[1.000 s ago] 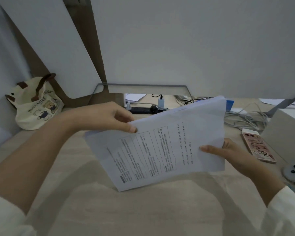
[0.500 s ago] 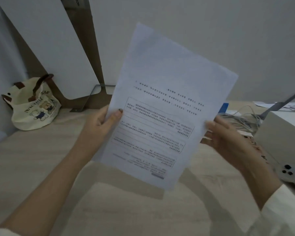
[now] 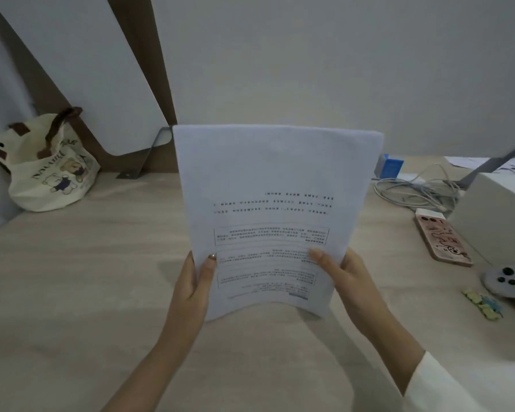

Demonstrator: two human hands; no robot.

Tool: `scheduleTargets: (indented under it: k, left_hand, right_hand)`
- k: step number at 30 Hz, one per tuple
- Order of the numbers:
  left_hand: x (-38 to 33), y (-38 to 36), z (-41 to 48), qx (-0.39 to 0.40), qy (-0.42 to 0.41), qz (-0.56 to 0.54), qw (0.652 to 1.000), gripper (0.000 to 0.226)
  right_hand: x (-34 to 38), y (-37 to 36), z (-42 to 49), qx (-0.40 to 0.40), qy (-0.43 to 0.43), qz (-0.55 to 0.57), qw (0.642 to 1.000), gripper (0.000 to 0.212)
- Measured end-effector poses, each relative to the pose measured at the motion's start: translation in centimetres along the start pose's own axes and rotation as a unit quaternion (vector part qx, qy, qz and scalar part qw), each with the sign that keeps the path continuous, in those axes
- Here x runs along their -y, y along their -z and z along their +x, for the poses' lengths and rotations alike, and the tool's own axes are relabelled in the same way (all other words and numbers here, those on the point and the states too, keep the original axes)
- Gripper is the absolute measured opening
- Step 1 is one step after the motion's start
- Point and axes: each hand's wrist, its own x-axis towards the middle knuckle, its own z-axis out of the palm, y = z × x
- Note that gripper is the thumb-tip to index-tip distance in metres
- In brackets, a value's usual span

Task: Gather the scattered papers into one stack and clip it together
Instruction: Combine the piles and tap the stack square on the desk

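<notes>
Both hands pinch the papers [image 3: 268, 203] upright above the desk [image 3: 72, 278]; left hand [image 3: 194, 289] at seven o'clock, right hand [image 3: 348, 281] at five; clips [image 3: 482, 304] lie at three o'clock.

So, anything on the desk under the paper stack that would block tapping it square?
Nothing visible does. The paper stack is held upright by the left hand and right hand, and the desk below it looks bare.
</notes>
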Motion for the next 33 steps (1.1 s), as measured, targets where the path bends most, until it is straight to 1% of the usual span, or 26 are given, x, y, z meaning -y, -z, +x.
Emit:
scheduleTargets:
  k: [4, 6, 9, 13, 18, 23, 25, 27, 31, 33]
  left_hand:
    - [-0.5, -0.2, 0.3, -0.012, -0.028, -0.024, 0.999, 0.029]
    - [0.3, -0.3, -0.2, -0.009, -0.017, -0.027, 0.999, 0.029]
    - [1.2, -0.8, -1.3, -0.006, 0.001, -0.002, 1.0, 0.027]
    - [1.1, -0.9, -1.0, -0.026, -0.005, -0.006, 1.0, 0.021]
    - [2.2, -0.8, -1.7, -0.026, 0.029, 0.02, 0.999, 0.023]
    - [2.0, -0.7, -0.9, -0.027, 0.06, 0.037, 0.997, 0.016]
    - [2.1, -0.7, -0.8, -0.027, 0.087, 0.034, 0.995, 0.016]
    - [2.4, -0.8, -0.7, -0.03, 0.129, 0.036, 0.991, 0.017]
    - [3.4, -1.0, -0.6, -0.018, 0.245, 0.063, 0.967, 0.021]
    - [3.6, -0.9, -0.3, -0.001, 0.277, 0.088, 0.957, 0.022]
  right_hand:
    - [0.9, 0.5, 0.4, 0.009, 0.023, 0.005, 1.0, 0.029]
    - [0.2, 0.7, 0.1, 0.015, 0.019, 0.009, 1.0, 0.029]
    - [-1.8, 0.6, -0.8, -0.01, -0.007, 0.004, 1.0, 0.026]
    - [-2.2, 0.8, -0.7, -0.01, -0.008, 0.027, 1.0, 0.028]
    - [-3.5, 0.8, -1.5, -0.011, -0.017, -0.004, 1.0, 0.024]
    - [-3.6, 1.2, -1.4, -0.026, -0.038, -0.002, 0.999, 0.024]
    - [-3.4, 1.7, -1.2, -0.037, -0.057, -0.011, 0.998, 0.023]
    - [-3.7, 2.0, -0.9, -0.046, -0.094, -0.046, 0.993, 0.022]
    - [-4.9, 2.1, 0.1, -0.05, -0.168, -0.187, 0.967, 0.022]
    - [-5.2, 2.0, 0.4, -0.035, -0.192, -0.222, 0.955, 0.021]
